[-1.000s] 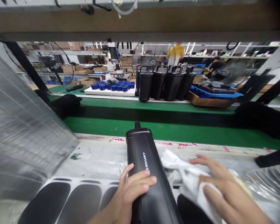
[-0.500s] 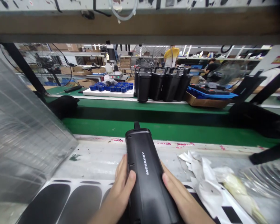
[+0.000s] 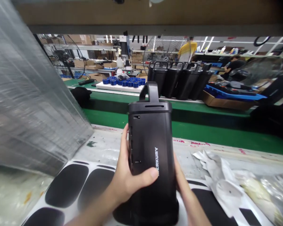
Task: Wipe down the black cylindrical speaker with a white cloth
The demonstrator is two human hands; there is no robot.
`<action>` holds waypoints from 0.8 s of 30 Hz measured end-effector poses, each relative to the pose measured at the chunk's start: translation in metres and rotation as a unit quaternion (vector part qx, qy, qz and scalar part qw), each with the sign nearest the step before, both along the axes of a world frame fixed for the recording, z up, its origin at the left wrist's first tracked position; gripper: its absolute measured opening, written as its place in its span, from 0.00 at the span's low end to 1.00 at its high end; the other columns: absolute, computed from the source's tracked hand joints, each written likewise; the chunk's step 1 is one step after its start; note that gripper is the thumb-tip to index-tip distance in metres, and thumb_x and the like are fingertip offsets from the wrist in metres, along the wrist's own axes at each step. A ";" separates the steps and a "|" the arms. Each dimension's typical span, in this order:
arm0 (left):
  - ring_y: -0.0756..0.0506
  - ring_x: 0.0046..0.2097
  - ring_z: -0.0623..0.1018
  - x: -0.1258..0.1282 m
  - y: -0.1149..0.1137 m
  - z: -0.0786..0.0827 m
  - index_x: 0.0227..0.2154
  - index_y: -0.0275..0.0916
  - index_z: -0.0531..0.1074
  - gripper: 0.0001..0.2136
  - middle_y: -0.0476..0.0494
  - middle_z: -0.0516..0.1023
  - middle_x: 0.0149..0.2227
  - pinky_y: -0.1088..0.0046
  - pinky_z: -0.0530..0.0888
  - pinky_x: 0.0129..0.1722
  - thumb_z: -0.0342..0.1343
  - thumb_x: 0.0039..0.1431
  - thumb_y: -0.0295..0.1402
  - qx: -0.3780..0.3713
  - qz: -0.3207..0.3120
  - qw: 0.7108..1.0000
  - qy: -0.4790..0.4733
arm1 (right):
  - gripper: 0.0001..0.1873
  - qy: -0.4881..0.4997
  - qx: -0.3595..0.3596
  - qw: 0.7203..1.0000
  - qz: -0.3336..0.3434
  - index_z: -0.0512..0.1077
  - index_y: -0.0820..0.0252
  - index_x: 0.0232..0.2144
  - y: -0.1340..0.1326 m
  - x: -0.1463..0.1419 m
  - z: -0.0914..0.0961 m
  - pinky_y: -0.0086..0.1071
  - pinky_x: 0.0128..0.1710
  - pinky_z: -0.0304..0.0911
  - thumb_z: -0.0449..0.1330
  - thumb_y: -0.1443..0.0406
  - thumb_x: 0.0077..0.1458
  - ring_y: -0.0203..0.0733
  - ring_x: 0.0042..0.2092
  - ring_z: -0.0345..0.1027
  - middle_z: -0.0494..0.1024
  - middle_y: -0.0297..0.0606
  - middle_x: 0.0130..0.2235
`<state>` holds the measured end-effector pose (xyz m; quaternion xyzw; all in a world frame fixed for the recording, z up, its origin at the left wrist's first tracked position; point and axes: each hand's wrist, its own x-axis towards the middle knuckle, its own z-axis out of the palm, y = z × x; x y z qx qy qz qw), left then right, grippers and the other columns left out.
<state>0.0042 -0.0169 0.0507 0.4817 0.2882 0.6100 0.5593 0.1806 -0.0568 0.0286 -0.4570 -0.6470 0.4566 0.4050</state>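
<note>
above the white surface (image 3: 103, 147) with its dark oval cut-outs, a tall black speaker (image 3: 152, 150) stands near upright, logo outward, clasped for steadiness: left hand (image 3: 129, 175) grip wrapped around its side, right hand (image 3: 182, 185) closed behind it. crumpled wipes (image 3: 217, 175) lie right.

Head-worn camera looks forward and down, close over the workbench (image 3: 103, 147).

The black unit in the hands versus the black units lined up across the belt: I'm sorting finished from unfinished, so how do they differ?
The held unit is gripped by left hand and right hand, alone; the far units stand untouched in a close row. Both are black with top handles.
</note>
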 end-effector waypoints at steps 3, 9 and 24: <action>0.36 0.59 0.73 -0.005 0.004 0.002 0.69 0.46 0.38 0.51 0.40 0.67 0.62 0.60 0.73 0.58 0.68 0.49 0.32 0.010 0.019 1.000 0.015 | 0.65 -0.020 -0.074 0.997 0.015 0.28 0.46 0.70 -0.002 -0.008 0.005 0.45 0.67 0.48 0.72 0.56 0.49 0.47 0.69 0.41 0.44 0.34 0.70; 0.35 0.63 0.68 -0.009 0.012 0.003 0.69 0.46 0.40 0.50 0.41 0.62 0.66 0.55 0.66 0.64 0.67 0.51 0.32 0.014 -0.008 1.000 0.002 | 0.53 0.023 -0.152 0.980 0.123 0.32 0.40 0.69 0.002 0.016 0.021 0.39 0.68 0.46 0.65 0.54 0.58 0.40 0.69 0.42 0.39 0.27 0.71; 0.34 0.62 0.68 -0.012 0.015 0.000 0.68 0.47 0.41 0.49 0.41 0.66 0.63 0.54 0.66 0.63 0.67 0.51 0.33 -0.007 -0.007 1.000 -0.017 | 0.23 -0.355 0.078 0.893 -0.267 0.72 0.58 0.31 0.061 0.104 -0.009 0.56 0.38 0.68 0.49 0.47 0.53 0.66 0.36 0.73 0.78 0.50 0.33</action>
